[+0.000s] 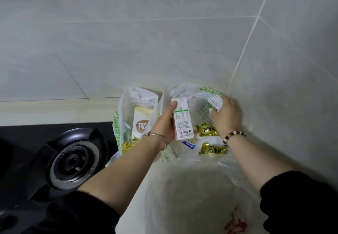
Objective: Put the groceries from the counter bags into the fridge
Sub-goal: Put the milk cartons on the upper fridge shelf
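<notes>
We see the left hand gripping a small carton over the white bag at the back corner of the worktop. Curled fingers of the right hand clutch the bag's rim.

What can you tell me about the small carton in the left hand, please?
The small carton is a slim white rectangular box, seemingly coated card, with a green band across its upper part, fine print and a barcode near its lower end. It looks undented. It is held roughly upright, slightly tilted, above the open white plastic bag. The left hand grips it, thumb at its top edge; nothing else visibly touches it.
</notes>
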`<action>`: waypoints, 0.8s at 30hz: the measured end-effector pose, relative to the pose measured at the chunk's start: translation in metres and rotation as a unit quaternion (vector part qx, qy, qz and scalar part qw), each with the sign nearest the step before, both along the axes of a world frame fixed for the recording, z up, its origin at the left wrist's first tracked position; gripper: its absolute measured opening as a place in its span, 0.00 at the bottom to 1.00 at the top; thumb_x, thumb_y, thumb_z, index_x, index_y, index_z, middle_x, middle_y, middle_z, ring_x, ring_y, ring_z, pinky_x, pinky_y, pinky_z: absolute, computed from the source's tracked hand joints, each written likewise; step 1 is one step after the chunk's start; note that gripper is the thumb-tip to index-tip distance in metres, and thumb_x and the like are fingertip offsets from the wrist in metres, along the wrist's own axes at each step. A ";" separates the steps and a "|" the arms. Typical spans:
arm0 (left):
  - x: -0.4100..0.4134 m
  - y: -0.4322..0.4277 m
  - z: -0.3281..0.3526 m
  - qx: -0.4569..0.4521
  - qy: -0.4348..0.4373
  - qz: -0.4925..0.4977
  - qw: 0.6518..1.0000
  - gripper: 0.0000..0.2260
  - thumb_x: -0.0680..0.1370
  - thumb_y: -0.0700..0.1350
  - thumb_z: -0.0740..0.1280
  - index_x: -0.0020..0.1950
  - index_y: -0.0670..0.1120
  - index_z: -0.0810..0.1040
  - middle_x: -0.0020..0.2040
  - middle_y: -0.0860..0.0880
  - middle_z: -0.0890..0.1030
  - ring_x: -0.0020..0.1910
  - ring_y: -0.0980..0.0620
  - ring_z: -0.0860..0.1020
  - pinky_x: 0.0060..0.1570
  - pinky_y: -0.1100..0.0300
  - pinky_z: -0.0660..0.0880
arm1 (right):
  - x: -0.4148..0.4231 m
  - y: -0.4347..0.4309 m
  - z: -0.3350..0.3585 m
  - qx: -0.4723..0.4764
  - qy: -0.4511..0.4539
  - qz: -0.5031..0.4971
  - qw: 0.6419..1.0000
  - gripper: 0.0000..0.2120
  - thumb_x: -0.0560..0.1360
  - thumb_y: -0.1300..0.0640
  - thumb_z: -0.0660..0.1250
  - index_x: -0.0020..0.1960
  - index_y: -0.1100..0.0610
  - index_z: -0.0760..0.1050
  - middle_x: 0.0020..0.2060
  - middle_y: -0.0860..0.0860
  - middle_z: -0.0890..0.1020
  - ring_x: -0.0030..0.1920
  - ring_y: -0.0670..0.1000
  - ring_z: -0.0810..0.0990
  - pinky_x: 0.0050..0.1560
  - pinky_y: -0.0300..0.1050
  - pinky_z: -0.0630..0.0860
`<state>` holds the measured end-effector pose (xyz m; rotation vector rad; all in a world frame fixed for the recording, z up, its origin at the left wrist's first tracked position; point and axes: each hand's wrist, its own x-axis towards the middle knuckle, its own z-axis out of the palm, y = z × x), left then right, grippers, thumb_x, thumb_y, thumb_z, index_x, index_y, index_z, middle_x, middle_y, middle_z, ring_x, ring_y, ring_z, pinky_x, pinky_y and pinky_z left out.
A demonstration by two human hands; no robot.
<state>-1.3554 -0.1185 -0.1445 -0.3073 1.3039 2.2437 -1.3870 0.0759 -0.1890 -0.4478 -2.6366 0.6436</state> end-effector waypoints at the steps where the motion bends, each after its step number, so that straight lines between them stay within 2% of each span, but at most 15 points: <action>1: 0.003 -0.004 0.007 0.022 -0.016 0.011 1.000 0.20 0.77 0.59 0.58 0.59 0.46 0.75 0.46 0.45 0.80 0.44 0.48 0.80 0.34 0.55 0.80 | 0.002 -0.007 0.007 -0.025 0.017 0.003 1.000 0.26 0.69 0.60 0.68 0.66 0.60 0.69 0.57 0.59 0.77 0.56 0.61 0.75 0.54 0.54 0.74; 3: 0.010 -0.012 0.020 0.048 -0.025 0.032 0.998 0.25 0.77 0.62 0.56 0.64 0.47 0.73 0.52 0.45 0.81 0.50 0.48 0.80 0.35 0.55 0.80 | 0.008 -0.025 0.024 -0.064 0.047 0.010 0.997 0.29 0.70 0.60 0.67 0.70 0.60 0.65 0.60 0.60 0.75 0.60 0.61 0.73 0.58 0.54 0.72; 5: 0.019 -0.022 0.029 0.048 -0.025 0.054 0.997 0.29 0.77 0.63 0.54 0.69 0.45 0.71 0.63 0.43 0.77 0.60 0.44 0.76 0.41 0.53 0.78 | 0.017 -0.046 0.041 -0.082 0.081 0.026 0.993 0.30 0.70 0.60 0.67 0.71 0.61 0.64 0.59 0.59 0.75 0.60 0.60 0.72 0.59 0.53 0.71; 6: 0.024 -0.029 0.033 0.045 -0.023 0.068 0.996 0.29 0.77 0.64 0.54 0.69 0.45 0.70 0.65 0.44 0.75 0.60 0.44 0.77 0.42 0.53 0.77 | 0.024 -0.059 0.051 -0.088 0.099 0.037 0.990 0.30 0.70 0.61 0.67 0.71 0.61 0.65 0.59 0.59 0.75 0.60 0.59 0.72 0.58 0.51 0.69; 7: 0.030 -0.038 0.037 0.046 -0.021 0.079 0.996 0.29 0.77 0.65 0.54 0.68 0.46 0.71 0.63 0.44 0.77 0.55 0.46 0.79 0.42 0.53 0.78 | 0.031 -0.073 0.061 -0.095 0.120 0.049 0.987 0.30 0.70 0.61 0.67 0.70 0.61 0.65 0.58 0.59 0.75 0.59 0.59 0.73 0.57 0.50 0.68; 9: 0.045 -0.059 0.041 0.050 -0.018 0.101 0.993 0.27 0.76 0.66 0.54 0.62 0.48 0.76 0.51 0.47 0.82 0.44 0.50 0.82 0.38 0.55 0.80 | 0.047 -0.104 0.078 -0.111 0.160 0.086 0.977 0.28 0.70 0.61 0.67 0.69 0.60 0.67 0.56 0.58 0.75 0.57 0.58 0.73 0.54 0.48 0.68; 10: 0.053 -0.072 0.043 0.054 -0.016 0.118 0.991 0.26 0.75 0.66 0.55 0.59 0.48 0.77 0.47 0.48 0.83 0.43 0.50 0.83 0.38 0.55 0.80 | 0.055 -0.120 0.085 -0.116 0.174 0.110 0.972 0.26 0.70 0.60 0.67 0.68 0.60 0.68 0.55 0.57 0.75 0.56 0.57 0.73 0.54 0.47 0.68; 11: 0.062 -0.086 0.043 0.055 -0.012 0.138 0.989 0.25 0.75 0.66 0.56 0.57 0.48 0.78 0.46 0.48 0.84 0.44 0.49 0.82 0.40 0.55 0.81 | 0.063 -0.138 0.092 -0.116 0.185 0.138 0.966 0.25 0.71 0.59 0.67 0.68 0.60 0.69 0.54 0.56 0.75 0.55 0.56 0.73 0.53 0.47 0.69; 14: 0.098 -0.132 0.053 0.066 0.001 0.194 0.979 0.28 0.73 0.67 0.60 0.63 0.48 0.77 0.59 0.45 0.80 0.58 0.44 0.78 0.51 0.49 0.77 | 0.091 -0.193 0.108 -0.117 0.203 0.225 0.946 0.22 0.73 0.58 0.66 0.66 0.60 0.70 0.51 0.56 0.75 0.54 0.57 0.74 0.51 0.47 0.70; 15: 0.112 -0.147 0.057 0.077 0.004 0.219 0.973 0.28 0.73 0.66 0.60 0.63 0.48 0.77 0.60 0.44 0.79 0.59 0.43 0.77 0.54 0.47 0.76 | 0.102 -0.211 0.111 -0.122 0.200 0.252 0.939 0.21 0.73 0.58 0.66 0.66 0.60 0.70 0.52 0.56 0.75 0.55 0.56 0.74 0.52 0.47 0.71; 18: 0.169 -0.201 0.069 0.089 0.016 0.316 0.945 0.22 0.78 0.61 0.58 0.59 0.46 0.78 0.52 0.43 0.83 0.52 0.43 0.80 0.50 0.47 0.76 | 0.144 -0.270 0.121 -0.140 0.182 0.333 0.915 0.20 0.75 0.57 0.64 0.66 0.59 0.70 0.55 0.55 0.75 0.58 0.54 0.73 0.54 0.46 0.71; 21: 0.238 -0.256 0.078 0.055 0.021 0.407 0.912 0.21 0.79 0.59 0.57 0.62 0.47 0.76 0.55 0.43 0.81 0.53 0.43 0.79 0.53 0.44 0.75 | 0.197 -0.326 0.129 -0.153 0.173 0.407 0.883 0.18 0.76 0.57 0.65 0.64 0.59 0.72 0.56 0.54 0.75 0.58 0.54 0.73 0.55 0.43 0.71; 24: 0.317 -0.303 0.085 0.009 0.014 0.480 0.877 0.17 0.79 0.58 0.58 0.54 0.47 0.78 0.48 0.45 0.82 0.48 0.44 0.80 0.50 0.45 0.76 | 0.259 -0.376 0.137 -0.167 0.163 0.481 0.845 0.17 0.75 0.58 0.65 0.63 0.59 0.73 0.55 0.54 0.75 0.57 0.54 0.73 0.54 0.42 0.69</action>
